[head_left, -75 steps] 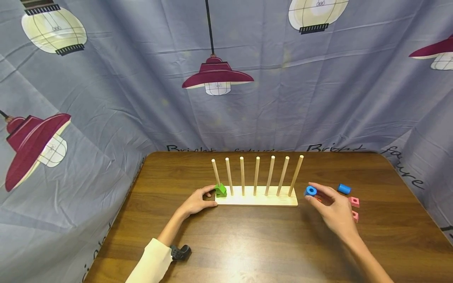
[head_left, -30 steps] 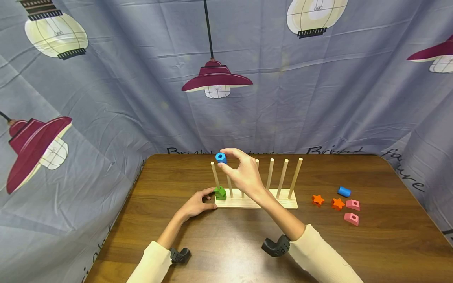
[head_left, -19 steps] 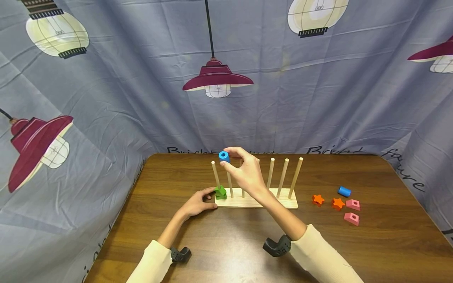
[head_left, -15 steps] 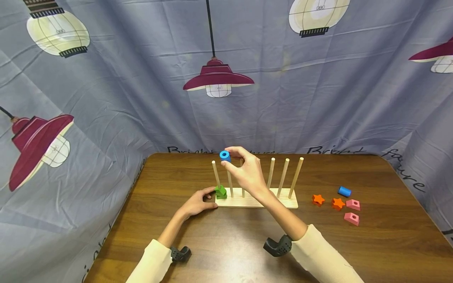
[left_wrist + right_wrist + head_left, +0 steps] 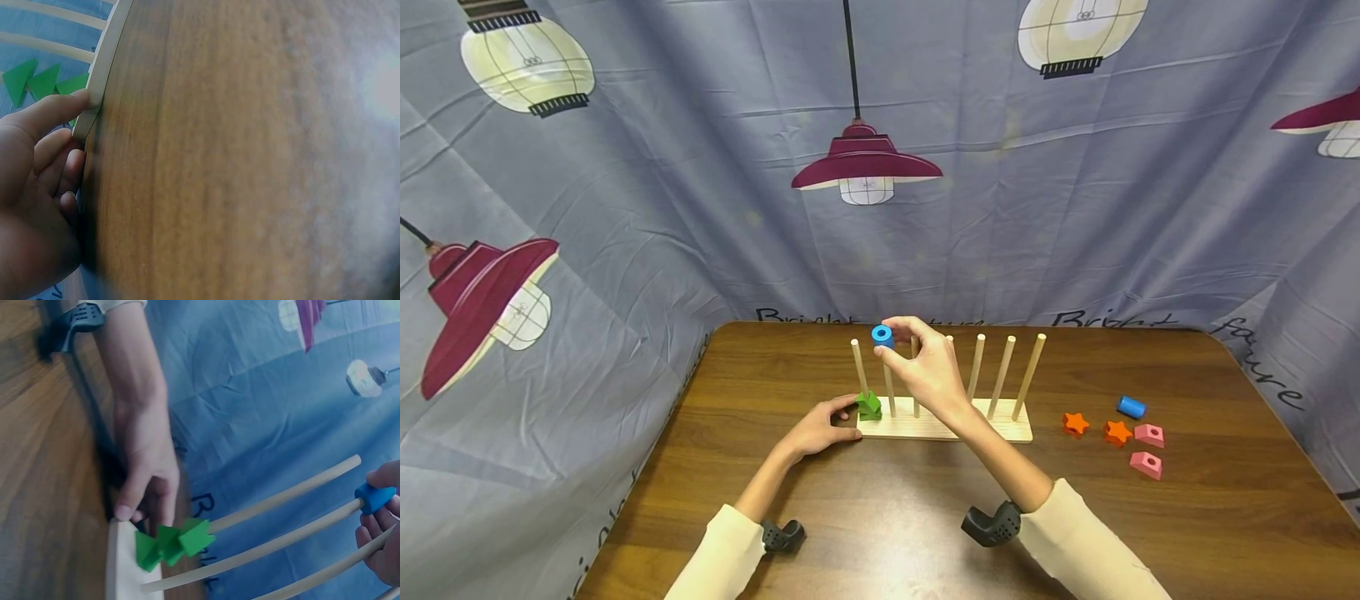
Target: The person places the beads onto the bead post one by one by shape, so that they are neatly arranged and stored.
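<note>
My right hand (image 5: 928, 367) pinches a blue cylinder bead (image 5: 882, 335) between thumb and fingertips. The bead sits at the top of the second peg from the left; in the right wrist view that peg's tip meets the underside of the blue bead (image 5: 373, 499). My left hand (image 5: 815, 429) grips the left end of the wooden peg board (image 5: 936, 429), its thumb on the front edge and its fingers round the end, as the left wrist view shows. Several green blocks (image 5: 167, 544) are stacked at the bottom of the first peg. The other pegs I can see bear nothing.
To the right of the board lie two orange stars (image 5: 1075, 424), another blue cylinder (image 5: 1131, 407) on its side and two pink trapezoid blocks (image 5: 1146, 465). All are on the brown wooden table (image 5: 865, 517). A patterned curtain (image 5: 722, 208) hangs behind.
My right hand has carried the blue bead from the right side of the table to the second peg, shifting slightly right lately. The left hand has stayed at the board's end.
</note>
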`<state>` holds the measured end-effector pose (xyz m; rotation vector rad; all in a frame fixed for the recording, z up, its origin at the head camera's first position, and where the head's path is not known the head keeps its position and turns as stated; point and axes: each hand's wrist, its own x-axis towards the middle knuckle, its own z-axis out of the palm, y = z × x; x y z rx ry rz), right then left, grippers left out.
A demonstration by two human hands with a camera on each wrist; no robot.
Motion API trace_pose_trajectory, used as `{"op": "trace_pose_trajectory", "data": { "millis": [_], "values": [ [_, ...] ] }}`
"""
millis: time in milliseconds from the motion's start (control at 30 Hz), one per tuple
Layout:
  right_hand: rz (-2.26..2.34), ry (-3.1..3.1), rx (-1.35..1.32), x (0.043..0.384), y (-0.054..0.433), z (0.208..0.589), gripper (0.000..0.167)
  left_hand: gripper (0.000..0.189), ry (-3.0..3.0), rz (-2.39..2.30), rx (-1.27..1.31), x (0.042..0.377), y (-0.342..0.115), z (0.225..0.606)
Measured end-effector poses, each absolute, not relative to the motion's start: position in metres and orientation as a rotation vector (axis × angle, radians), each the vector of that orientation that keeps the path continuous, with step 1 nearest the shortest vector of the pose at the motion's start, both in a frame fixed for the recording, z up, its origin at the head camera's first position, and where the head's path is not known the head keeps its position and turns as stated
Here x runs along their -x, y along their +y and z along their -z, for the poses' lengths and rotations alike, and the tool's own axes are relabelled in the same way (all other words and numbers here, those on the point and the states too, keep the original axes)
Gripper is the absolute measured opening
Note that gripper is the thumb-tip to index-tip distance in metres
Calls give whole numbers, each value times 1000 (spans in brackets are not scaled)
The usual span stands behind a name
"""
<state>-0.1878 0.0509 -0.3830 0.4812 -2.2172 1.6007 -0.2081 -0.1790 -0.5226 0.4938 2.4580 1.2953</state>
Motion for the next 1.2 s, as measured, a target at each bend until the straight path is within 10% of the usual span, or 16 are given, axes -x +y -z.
{"op": "trace_pose_trajectory", "data": {
  "millis": [1200],
  "values": [
    [-1719,-2505,-139,184,48,518,29,69,2479,-1309,-495,207,-178,522]
  ]
}}
